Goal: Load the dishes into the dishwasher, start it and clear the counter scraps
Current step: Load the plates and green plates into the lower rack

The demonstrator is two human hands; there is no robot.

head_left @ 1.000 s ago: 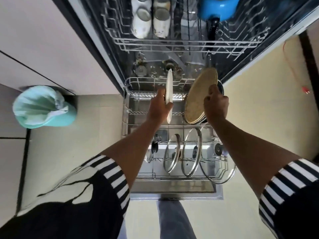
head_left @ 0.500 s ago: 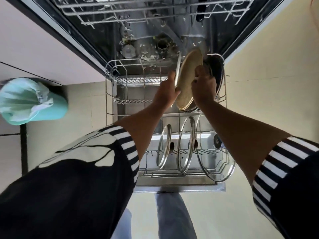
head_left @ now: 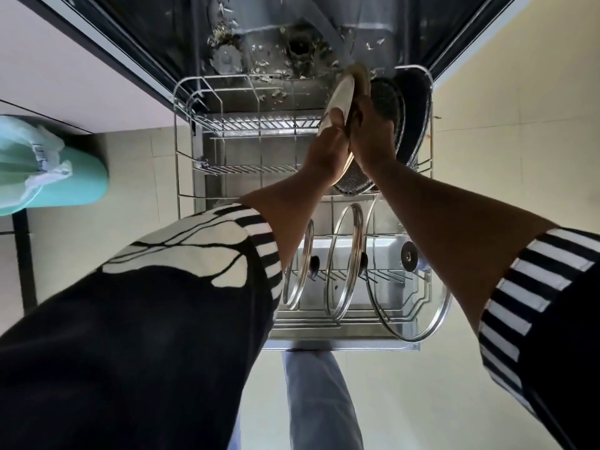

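And the plates are down; a second ago they are held apart above the lower rack [head_left: 181,131], now they sit face to face at its back right corner, just beside the dark pans [head_left: 414,105] already standing there. The left hand [head_left: 326,155] is clamped on the rim of the white plate [head_left: 341,95]; the right hand [head_left: 371,141], pressed up against it, grips the tan plate [head_left: 363,76], though its fingertips are hidden. Both plates stand near upright and tilted back; whether they have caught in the tines I cannot tell. The glass lids [head_left: 345,254] wait in the front row. So the loading looks close to another two pieces in; letting go comes next, and scraps still litter the dishwasher [head_left: 259,56] floor.
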